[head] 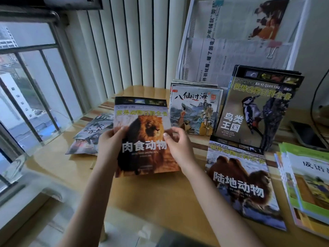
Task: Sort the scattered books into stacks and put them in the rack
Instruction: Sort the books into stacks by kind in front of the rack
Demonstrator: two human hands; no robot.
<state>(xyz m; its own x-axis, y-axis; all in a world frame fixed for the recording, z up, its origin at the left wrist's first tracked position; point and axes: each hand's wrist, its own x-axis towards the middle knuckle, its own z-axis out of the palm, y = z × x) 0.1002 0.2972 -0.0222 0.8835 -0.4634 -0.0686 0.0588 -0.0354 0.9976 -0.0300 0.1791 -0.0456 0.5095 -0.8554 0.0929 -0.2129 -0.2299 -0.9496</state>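
I hold a lion-cover book (142, 122) upright above the wooden table (151, 198), my left hand (110, 143) gripping its left edge and my right hand (178, 145) its right edge. A camel-cover book (240, 184) lies flat to the right. Behind it a woodpecker-cover stack (256, 111) and a stack of illustrated story books (194, 111) stand in the rack's lowest tier. The white wire rack (183, 56) rises behind them with newspapers (236, 49) in its upper tiers. More thin story books (89, 136) lie flat at the left.
A stack of green-edged books (306, 184) lies at the table's right edge. A dark phone (306, 134) and a black cable (315, 104) sit at the far right. A barred window (35, 97) is at the left and a white radiator (124, 41) behind the table.
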